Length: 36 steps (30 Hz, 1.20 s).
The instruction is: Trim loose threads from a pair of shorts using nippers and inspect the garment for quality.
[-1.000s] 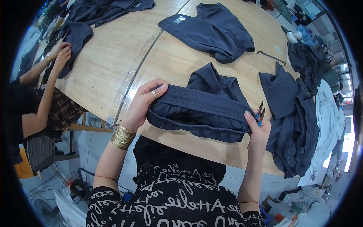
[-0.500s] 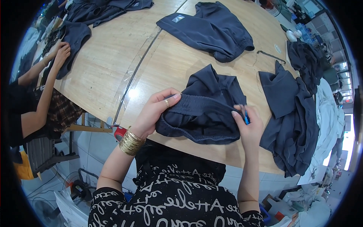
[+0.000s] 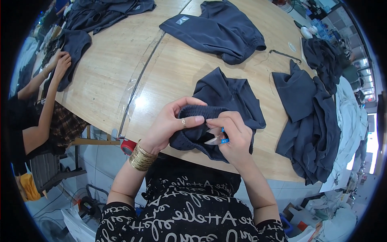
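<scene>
A pair of dark navy shorts [image 3: 229,97] with a gathered elastic waist lies at the near edge of the table, its waist opening toward me. My left hand [image 3: 165,123] is closed on the waistband, thumb on top, with gold bangles at the wrist. Close against it, my right hand [image 3: 237,141] pinches at the waistband with thumb and forefinger. Tucked in that same hand are thread snips [image 3: 213,137] with pale metal blades and blue parts, the blades pointing left over the opening. Whatever lies between the pinching fingertips is too small to make out.
More navy garments [image 3: 217,32] lie at the far side, with a pile [image 3: 310,125] on the right. A dark hooked strip [image 3: 285,55] rests near that pile. At the left, a co-worker's hands [image 3: 63,62] handle another navy piece. The wooden table [image 3: 109,80] has a taped seam.
My right hand has moved left from the waistband's right side to meet my left thumb. The waist opening has bunched narrower, and the snips now point left.
</scene>
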Each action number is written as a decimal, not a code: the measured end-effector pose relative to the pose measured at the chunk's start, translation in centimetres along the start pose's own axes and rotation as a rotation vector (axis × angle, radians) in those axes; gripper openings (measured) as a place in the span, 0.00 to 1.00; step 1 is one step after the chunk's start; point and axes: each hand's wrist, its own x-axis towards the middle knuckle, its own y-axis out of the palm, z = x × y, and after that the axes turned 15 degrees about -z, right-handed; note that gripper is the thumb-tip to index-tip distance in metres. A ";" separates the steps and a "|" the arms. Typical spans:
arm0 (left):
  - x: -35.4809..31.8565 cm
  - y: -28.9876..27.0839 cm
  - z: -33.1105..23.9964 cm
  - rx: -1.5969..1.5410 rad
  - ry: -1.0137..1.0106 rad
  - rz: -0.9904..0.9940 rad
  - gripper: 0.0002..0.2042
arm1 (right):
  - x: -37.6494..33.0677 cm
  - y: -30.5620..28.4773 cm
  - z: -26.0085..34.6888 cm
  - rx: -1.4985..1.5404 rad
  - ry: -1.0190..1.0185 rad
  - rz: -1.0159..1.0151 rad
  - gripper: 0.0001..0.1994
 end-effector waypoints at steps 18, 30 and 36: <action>0.6 0.8 0.4 -0.048 -0.066 -0.015 0.17 | 1.4 -4.3 1.2 -0.157 0.440 0.309 0.11; 0.3 0.4 0.6 -0.055 -0.053 -0.047 0.18 | -0.4 -3.9 0.7 -0.317 0.158 0.139 0.14; 0.4 0.8 0.6 -0.053 -0.052 -0.037 0.18 | -0.6 -3.7 0.7 -0.298 0.190 0.105 0.15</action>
